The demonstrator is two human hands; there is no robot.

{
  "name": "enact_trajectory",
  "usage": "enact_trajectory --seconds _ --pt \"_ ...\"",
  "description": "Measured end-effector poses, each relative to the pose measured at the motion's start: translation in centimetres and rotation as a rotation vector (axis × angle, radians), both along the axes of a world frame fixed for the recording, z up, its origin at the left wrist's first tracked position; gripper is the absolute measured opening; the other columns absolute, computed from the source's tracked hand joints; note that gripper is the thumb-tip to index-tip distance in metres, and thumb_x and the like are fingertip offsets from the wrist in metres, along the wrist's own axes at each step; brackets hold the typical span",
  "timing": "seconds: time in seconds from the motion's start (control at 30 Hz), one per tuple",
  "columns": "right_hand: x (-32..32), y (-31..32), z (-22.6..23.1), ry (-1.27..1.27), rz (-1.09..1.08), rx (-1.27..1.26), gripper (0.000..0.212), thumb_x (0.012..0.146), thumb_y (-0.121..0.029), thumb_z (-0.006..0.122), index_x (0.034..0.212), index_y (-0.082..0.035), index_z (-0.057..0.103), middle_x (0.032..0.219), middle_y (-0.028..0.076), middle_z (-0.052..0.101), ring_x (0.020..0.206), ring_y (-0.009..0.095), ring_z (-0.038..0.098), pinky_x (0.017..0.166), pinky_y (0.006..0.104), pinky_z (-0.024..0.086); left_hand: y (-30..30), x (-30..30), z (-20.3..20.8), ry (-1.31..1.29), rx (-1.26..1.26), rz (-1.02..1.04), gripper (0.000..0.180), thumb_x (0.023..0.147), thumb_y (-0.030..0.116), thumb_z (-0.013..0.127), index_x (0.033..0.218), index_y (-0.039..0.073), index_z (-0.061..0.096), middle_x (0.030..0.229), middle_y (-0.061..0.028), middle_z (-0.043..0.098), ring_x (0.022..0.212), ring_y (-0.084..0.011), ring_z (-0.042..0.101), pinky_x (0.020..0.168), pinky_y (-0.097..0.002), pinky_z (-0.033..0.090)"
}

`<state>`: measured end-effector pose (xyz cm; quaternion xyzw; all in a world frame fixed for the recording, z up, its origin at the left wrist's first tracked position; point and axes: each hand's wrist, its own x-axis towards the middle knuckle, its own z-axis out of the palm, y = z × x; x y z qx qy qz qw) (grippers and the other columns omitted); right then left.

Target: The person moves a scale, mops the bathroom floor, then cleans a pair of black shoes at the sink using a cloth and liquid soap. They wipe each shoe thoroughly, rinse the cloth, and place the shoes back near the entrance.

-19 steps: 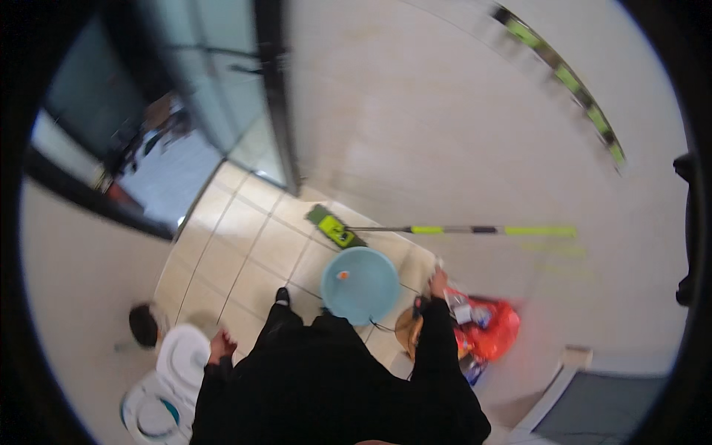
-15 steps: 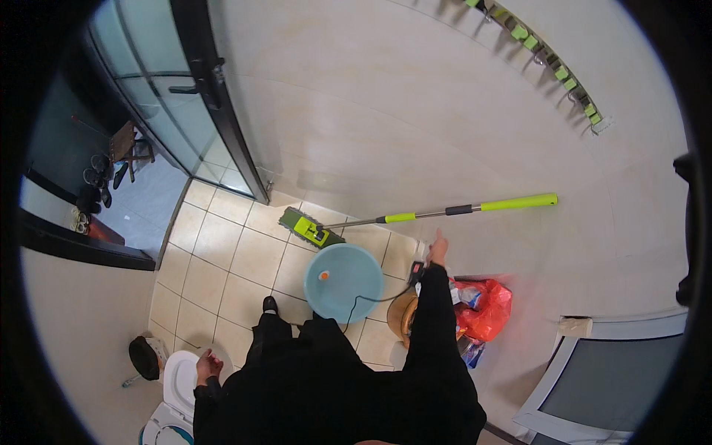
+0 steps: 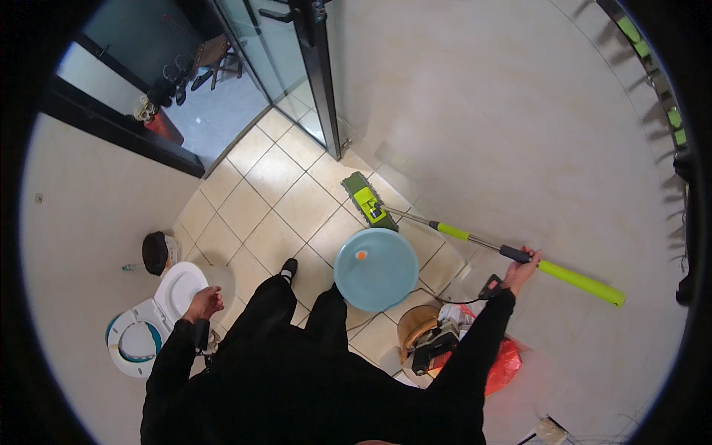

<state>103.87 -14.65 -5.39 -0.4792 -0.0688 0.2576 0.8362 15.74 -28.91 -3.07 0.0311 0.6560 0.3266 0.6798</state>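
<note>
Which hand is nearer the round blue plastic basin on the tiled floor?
Right. The right hand grips the green mop handle just right of the basin; the left hand hangs farther off, by the white toilet.

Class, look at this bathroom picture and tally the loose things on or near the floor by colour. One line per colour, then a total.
Green: 1, the flat mop, its handle in the right hand
Blue: 1, the round basin
Red: 1, the plastic bag
Black: 1, the small bin beside the toilet, which the left hand is next to
Total: 4
</note>
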Motion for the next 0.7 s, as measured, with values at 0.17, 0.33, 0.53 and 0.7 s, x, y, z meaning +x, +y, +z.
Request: enact_trajectory --seconds 0.17,0.33,0.53,0.7 --pt "-16.9 5.9 7.1 -0.108 0.187 0.062 0.014 0.091 -0.018 0.058 0.085 -0.007 0.052 0.080 0.003 0.050 0.079 0.015 0.051 0.079 0.0289 0.043 3.9 3.4 1.2 0.066 0.085 -0.181 0.019 0.090 0.021 0.059 0.102 0.007 0.058 0.077 -0.0030 0.058 0.065 -0.0137 0.055 0.064 -0.0288 0.048" --pt "-38.4 10.2 9.9 -0.407 0.501 -0.014 0.008 0.086 -0.006 0.059 0.081 -0.006 0.053 0.077 0.000 0.049 0.071 0.011 0.046 0.070 0.0263 0.040 13.8 13.1 9.6 0.140 0.805 -0.573 0.054 0.084 0.019 0.067 0.132 0.008 0.043 0.117 -0.0040 0.051 0.113 -0.0143 0.048 0.091 -0.0289 0.040" --pt "-59.9 7.9 5.3 -0.659 1.014 0.030 0.044 0.074 -0.003 0.069 0.113 -0.004 0.048 0.120 0.009 0.048 0.108 0.021 0.049 0.090 0.0319 0.041 18.0 13.4 20.6 0.049 1.346 -0.175 0.063 0.078 0.021 0.068 0.130 0.001 0.039 0.126 -0.0115 0.047 0.119 -0.0212 0.044 0.104 -0.0393 0.032" --pt "-63.0 7.7 -0.9 0.409 0.891 -0.807 0.056 0.094 -0.045 0.042 0.130 -0.004 0.038 0.129 0.015 0.044 0.122 0.029 0.041 0.101 0.0472 0.035 18.9 2.7 20.2 -0.116 1.250 -0.258 0.025 0.072 0.003 0.067 0.093 0.007 0.055 0.091 -0.0056 0.058 0.094 -0.0219 0.055 0.097 -0.0395 0.039"
